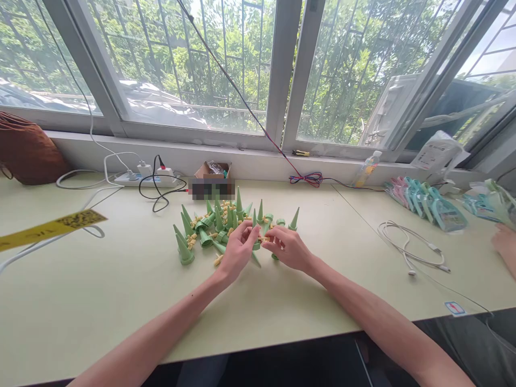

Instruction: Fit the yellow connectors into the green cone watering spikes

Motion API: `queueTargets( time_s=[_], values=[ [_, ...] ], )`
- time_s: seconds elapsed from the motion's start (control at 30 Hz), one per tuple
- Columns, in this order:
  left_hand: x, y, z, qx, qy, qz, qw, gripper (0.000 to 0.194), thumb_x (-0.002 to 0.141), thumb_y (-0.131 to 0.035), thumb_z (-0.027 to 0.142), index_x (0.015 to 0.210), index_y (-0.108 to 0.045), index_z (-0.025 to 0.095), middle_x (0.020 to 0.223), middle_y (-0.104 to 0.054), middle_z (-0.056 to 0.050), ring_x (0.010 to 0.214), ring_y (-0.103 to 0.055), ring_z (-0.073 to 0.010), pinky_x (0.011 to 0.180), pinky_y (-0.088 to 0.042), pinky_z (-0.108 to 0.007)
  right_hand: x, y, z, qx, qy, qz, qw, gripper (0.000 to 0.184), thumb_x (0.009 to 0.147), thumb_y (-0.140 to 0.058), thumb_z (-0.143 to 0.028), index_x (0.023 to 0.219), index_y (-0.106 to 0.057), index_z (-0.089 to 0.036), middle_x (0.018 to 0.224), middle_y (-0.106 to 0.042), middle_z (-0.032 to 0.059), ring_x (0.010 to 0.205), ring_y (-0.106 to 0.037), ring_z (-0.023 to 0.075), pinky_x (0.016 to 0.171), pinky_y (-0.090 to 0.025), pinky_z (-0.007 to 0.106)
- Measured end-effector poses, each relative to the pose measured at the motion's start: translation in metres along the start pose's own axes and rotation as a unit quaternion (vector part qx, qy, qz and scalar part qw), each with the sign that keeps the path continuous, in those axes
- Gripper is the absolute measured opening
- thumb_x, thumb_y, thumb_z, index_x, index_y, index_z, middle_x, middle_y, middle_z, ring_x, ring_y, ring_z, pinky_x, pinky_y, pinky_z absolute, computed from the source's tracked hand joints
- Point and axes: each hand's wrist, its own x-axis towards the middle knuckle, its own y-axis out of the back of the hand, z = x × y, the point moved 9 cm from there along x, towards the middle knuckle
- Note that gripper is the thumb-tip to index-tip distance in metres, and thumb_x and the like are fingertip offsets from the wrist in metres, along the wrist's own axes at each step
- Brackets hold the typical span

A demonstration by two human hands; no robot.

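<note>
Both hands at the near right of the green heap

Pale table (pixel 133 306), set against a window; daylight, foliage outside. My left hand (pixel 237 253) is at the near edge of the heap, thumb and fingers closed on a green piece (pixel 256 245); its full shape is partly hidden by my own fingers. My right hand (pixel 291 249) is just beside it, thumb and fingertips pinched together on a small yellow piece (pixel 265 239). The two held parts meet or nearly meet; contact between them I cannot tell.

Heap: green cones (pixel 185 253), some upright on their collars, others tipped on their sides, with small yellow fittings (pixel 218 260) scattered among them. One upright cone (pixel 295 219) is at the heap's right end, beyond my right hand.

Behind the heap, an open cardboard box (pixel 201 172), its front blurred out. Left of that, a power strip (pixel 151 180) with plugs and cables; farther left, a brown bag (pixel 30 150). To the right, a coiled red-and-blue cable (pixel 310 178), a bottle (pixel 366 171) near the sill, a row of pink and teal packages (pixel 447 210), a loose white cable (pixel 403 248). Another person's hand (pixel 506 244) shows at the far right edge.
</note>
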Motion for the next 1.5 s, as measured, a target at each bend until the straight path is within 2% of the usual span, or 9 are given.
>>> queueTargets(
  time_s=[0.17, 0.43, 0.6, 0.7, 0.8, 0.9, 1.03, 1.27, 1.5],
  values=[
    [-0.001, -0.001, 0.001, 0.011, -0.007, -0.004, 1.0, 0.028, 0.089, -0.059, 0.049, 0.089, -0.058, 0.02, 0.073, -0.055, 0.002, 0.066, -0.05, -0.0109, 0.06, -0.04, -0.023, 0.001, 0.0, -0.002, -0.011, 0.016, 0.009, 1.0, 0.027, 0.1, -0.051, -0.038, 0.084, -0.061, -0.019, 0.072, -0.059, 0.002, 0.058, -0.048, 0.0119, 0.057, -0.041, 0.024],
    [-0.003, -0.01, 0.004, 0.037, -0.039, -0.046, 0.998, 0.025, 0.091, -0.058, 0.045, 0.087, -0.054, 0.02, 0.073, -0.058, 0.001, 0.071, -0.058, -0.0137, 0.063, -0.043, -0.025, 0.001, 0.001, -0.004, -0.016, 0.029, 0.006, 0.999, 0.041, 0.104, -0.039, -0.034, 0.069, -0.055, -0.019, 0.063, -0.056, 0.0002, 0.055, -0.047, 0.0111, 0.054, -0.036, 0.023],
    [-0.004, -0.01, 0.007, 0.048, -0.053, -0.048, 0.996, 0.025, 0.091, -0.057, 0.045, 0.088, -0.055, 0.02, 0.074, -0.059, 0.0, 0.072, -0.06, -0.0151, 0.064, -0.044, -0.026, 0.001, 0.001, -0.003, -0.015, 0.019, 0.003, 1.0, 0.038, 0.104, -0.039, -0.033, 0.074, -0.058, -0.019, 0.063, -0.057, 0.0003, 0.055, -0.049, 0.0113, 0.055, -0.038, 0.023],
    [-0.004, -0.01, 0.007, 0.043, -0.045, -0.046, 0.997, 0.026, 0.091, -0.057, 0.047, 0.089, -0.056, 0.02, 0.074, -0.059, 0.0, 0.072, -0.059, -0.0154, 0.064, -0.044, -0.026, 0.0, 0.002, 0.001, -0.006, -0.005, 0.013, 1.0, 0.029, 0.102, -0.045, -0.033, 0.083, -0.061, -0.019, 0.065, -0.061, -0.0001, 0.055, -0.052, 0.011, 0.056, -0.041, 0.023],
    [-0.002, -0.006, 0.006, 0.038, -0.033, -0.026, 0.998, 0.027, 0.091, -0.058, 0.047, 0.088, -0.056, 0.02, 0.073, -0.059, 0.001, 0.069, -0.055, -0.0132, 0.063, -0.042, -0.025, -0.001, 0.001, 0.003, 0.008, -0.015, 0.018, 1.0, 0.015, 0.098, -0.054, -0.033, 0.095, -0.061, -0.02, 0.068, -0.063, -0.0003, 0.054, -0.053, 0.0109, 0.056, -0.044, 0.023],
    [-0.001, -0.001, 0.005, 0.03, -0.02, 0.0, 0.999, 0.028, 0.09, -0.058, 0.048, 0.088, -0.056, 0.02, 0.073, -0.057, 0.002, 0.065, -0.052, -0.0111, 0.061, -0.041, -0.023, -0.002, 0.001, 0.003, 0.015, -0.01, 0.021, 1.0, 0.013, 0.096, -0.058, -0.032, 0.101, -0.06, -0.02, 0.075, -0.064, 0.0011, 0.057, -0.054, 0.0115, 0.057, -0.046, 0.023],
    [-0.001, 0.0, 0.003, 0.018, -0.014, 0.006, 1.0, 0.026, 0.09, -0.058, 0.047, 0.089, -0.057, 0.02, 0.073, -0.055, 0.002, 0.064, -0.049, -0.01, 0.06, -0.039, -0.022, -0.001, 0.0, 0.002, 0.018, 0.001, 0.018, 1.0, 0.011, 0.097, -0.055, -0.03, 0.095, -0.06, -0.02, 0.082, -0.065, 0.0038, 0.064, -0.058, 0.0129, 0.059, -0.047, 0.024],
    [-0.002, -0.003, 0.005, 0.034, -0.023, -0.011, 0.999, 0.024, 0.092, -0.056, 0.044, 0.088, -0.054, 0.02, 0.072, -0.052, 0.002, 0.067, -0.049, -0.0107, 0.062, -0.04, -0.023, 0.0, 0.0, 0.0, 0.03, 0.01, 0.018, 0.999, 0.015, 0.099, -0.051, -0.028, 0.09, -0.06, -0.019, 0.079, -0.067, 0.0043, 0.064, -0.056, 0.0135, 0.057, -0.044, 0.024],
    [-0.002, -0.004, 0.006, 0.049, -0.044, -0.019, 0.998, 0.024, 0.093, -0.055, 0.044, 0.088, -0.051, 0.02, 0.073, -0.051, 0.002, 0.066, -0.048, -0.0111, 0.06, -0.038, -0.023, -0.002, 0.0, 0.001, 0.012, 0.011, 0.019, 1.0, 0.022, 0.1, -0.05, -0.034, 0.086, -0.059, -0.019, 0.073, -0.062, 0.0026, 0.059, -0.052, 0.0124, 0.055, -0.041, 0.024]
  ],
)
